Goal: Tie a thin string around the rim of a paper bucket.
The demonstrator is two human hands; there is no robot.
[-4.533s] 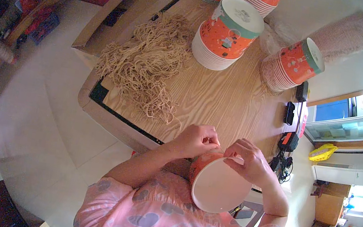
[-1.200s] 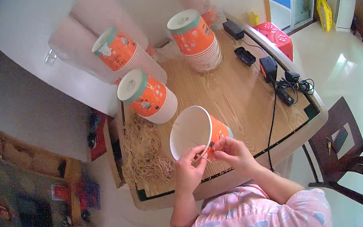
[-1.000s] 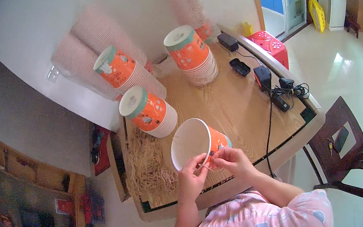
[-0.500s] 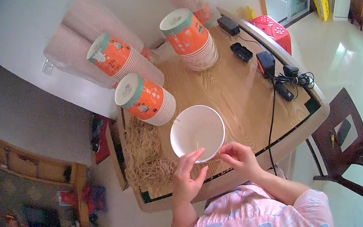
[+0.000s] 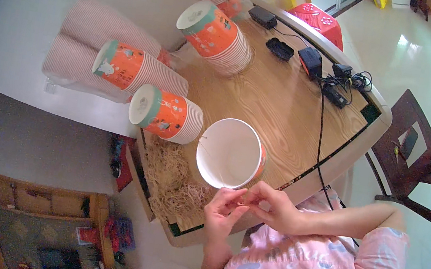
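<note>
Paper cup [image 5: 229, 152], white inside and orange outside, lay tipped on the wooden desk [image 5: 281, 105] just above both hands. Left hand [image 5: 223, 211] and right hand [image 5: 272, 204] met fingertip to fingertip, pinching a thin rubber band [image 5: 243, 202]. Orange cup stacks [image 5: 165, 116] lay beyond, beside a heap of rubber bands [image 5: 174, 184].

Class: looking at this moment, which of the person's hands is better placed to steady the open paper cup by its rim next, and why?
Probably the right hand: its fingertips lie just below the open cup's near rim. The left hand sits lower and farther from it, toward the pile of tan strands.
</note>
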